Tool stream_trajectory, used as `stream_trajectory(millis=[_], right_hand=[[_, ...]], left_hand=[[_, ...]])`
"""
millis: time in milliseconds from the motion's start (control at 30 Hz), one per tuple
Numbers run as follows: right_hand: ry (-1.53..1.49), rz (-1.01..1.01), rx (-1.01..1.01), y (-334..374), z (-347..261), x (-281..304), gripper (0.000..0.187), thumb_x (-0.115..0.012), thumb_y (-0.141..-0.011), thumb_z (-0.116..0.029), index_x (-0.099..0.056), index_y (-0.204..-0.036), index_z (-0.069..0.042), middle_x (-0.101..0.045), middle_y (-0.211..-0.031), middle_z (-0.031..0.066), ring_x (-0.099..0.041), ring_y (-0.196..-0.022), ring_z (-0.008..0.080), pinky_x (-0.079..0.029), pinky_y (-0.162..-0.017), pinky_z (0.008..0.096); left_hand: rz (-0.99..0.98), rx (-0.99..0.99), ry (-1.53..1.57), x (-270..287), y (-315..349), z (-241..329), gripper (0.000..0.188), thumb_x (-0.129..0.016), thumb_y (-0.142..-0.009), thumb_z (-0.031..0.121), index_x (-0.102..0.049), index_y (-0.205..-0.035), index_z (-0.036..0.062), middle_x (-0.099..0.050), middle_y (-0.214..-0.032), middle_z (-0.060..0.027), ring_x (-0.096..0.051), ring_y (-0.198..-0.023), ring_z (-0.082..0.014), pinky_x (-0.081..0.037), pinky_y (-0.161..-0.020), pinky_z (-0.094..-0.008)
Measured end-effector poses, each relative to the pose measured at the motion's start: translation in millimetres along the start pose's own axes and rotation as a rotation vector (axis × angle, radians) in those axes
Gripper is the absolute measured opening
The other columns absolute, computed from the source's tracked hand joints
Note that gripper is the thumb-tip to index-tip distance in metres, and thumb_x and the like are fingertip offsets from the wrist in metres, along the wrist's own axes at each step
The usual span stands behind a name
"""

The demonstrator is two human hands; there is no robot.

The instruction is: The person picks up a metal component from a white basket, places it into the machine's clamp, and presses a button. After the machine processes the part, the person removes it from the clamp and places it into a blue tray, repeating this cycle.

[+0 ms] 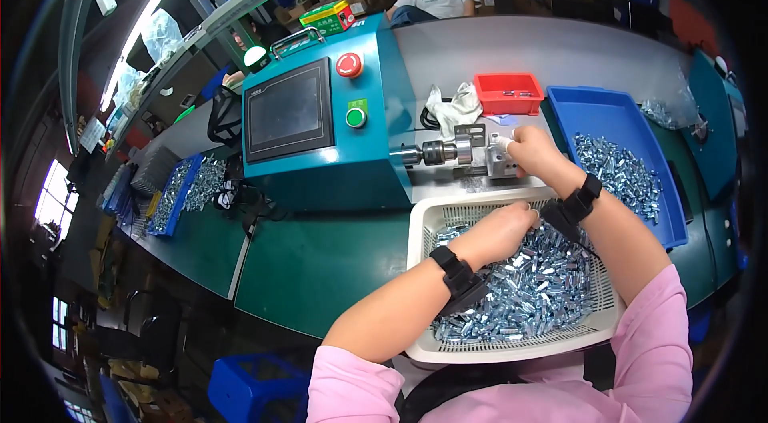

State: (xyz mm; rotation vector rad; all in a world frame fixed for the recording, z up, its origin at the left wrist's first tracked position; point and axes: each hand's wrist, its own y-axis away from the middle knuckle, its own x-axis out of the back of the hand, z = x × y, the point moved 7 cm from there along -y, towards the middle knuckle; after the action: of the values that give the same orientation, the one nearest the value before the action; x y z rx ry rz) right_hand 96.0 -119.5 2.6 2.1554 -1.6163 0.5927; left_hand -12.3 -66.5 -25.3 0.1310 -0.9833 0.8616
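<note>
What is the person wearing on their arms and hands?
Both hands are bare, with no gloves. The left hand and the right hand each have a black strap band around the wrist, like a watch without a face. Soft pink sleeves are pushed up high near the elbows, so the forearms are uncovered.

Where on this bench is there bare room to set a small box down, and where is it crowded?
The green bench top lies bare between the teal machine and the white basket, left of the left hand. The grey top behind the red tray is also free. It is crowded around the right hand at the fixture, and in the blue tray of metal parts.
</note>
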Motion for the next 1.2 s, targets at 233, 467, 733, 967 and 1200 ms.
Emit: stream_trajectory(millis=[233,467,733,967,1200], right_hand=[[0.806,0.092,0.063,-7.5,-38.3,-2.9,0.036,-0.063,-0.072,-0.033,-0.066,-0.082,0.002,-0.066,-0.079,0.0173,-0.066,-0.073,0.0280,-0.052,-0.065,0.0370],[0.977,0.276,-0.137,5.9,-41.4,73.0,0.033,-0.062,-0.072,-0.035,-0.069,-0.086,-0.005,-0.066,-0.092,0.0149,-0.064,-0.087,0.0297,-0.052,-0.075,0.0373],[0.920,0.165,-0.312,26.7,1.8,113.7,0.044,-0.060,-0.079,-0.043,-0.067,-0.081,0.000,-0.066,-0.078,0.0162,-0.066,-0.068,0.0255,-0.052,-0.063,0.0340],[-0.111,0.113,-0.020,11.7,-29.4,34.4,0.039,-0.059,-0.084,-0.033,-0.061,-0.075,0.005,-0.062,-0.066,0.0130,-0.058,-0.043,0.0181,-0.045,-0.043,0.0296],[-0.549,0.277,0.111,-4.7,28.7,26.7,0.023,-0.056,-0.082,-0.018,-0.059,-0.079,0.004,-0.060,-0.065,0.0105,-0.057,-0.044,0.0167,-0.042,-0.041,0.0289]], left_hand=[[-0.018,-0.020,-0.015,-5.0,-1.8,-5.1,0.018,-0.053,-0.069,-0.003,-0.061,-0.085,-0.0036,-0.057,-0.082,-0.0214,-0.057,-0.081,-0.0382,-0.046,-0.075,-0.0423],[-0.086,-0.042,-0.068,-7.9,3.4,-11.4,0.019,-0.053,-0.066,-0.004,-0.062,-0.082,-0.0033,-0.058,-0.083,-0.0224,-0.057,-0.082,-0.0385,-0.046,-0.076,-0.0418],[-0.097,-0.027,-0.004,-5.7,-1.0,-14.3,0.019,-0.054,-0.069,-0.005,-0.062,-0.085,-0.0021,-0.061,-0.087,-0.0206,-0.058,-0.086,-0.0360,-0.046,-0.079,-0.0409],[-0.092,0.002,-0.014,0.1,1.2,-1.0,0.018,-0.056,-0.071,-0.002,-0.062,-0.088,-0.0012,-0.062,-0.088,-0.0202,-0.059,-0.086,-0.0357,-0.046,-0.078,-0.0398],[0.019,0.027,0.023,34.8,-3.6,14.4,0.016,-0.061,-0.070,0.002,-0.063,-0.086,0.0002,-0.063,-0.085,-0.0179,-0.059,-0.084,-0.0355,-0.047,-0.077,-0.0398]])
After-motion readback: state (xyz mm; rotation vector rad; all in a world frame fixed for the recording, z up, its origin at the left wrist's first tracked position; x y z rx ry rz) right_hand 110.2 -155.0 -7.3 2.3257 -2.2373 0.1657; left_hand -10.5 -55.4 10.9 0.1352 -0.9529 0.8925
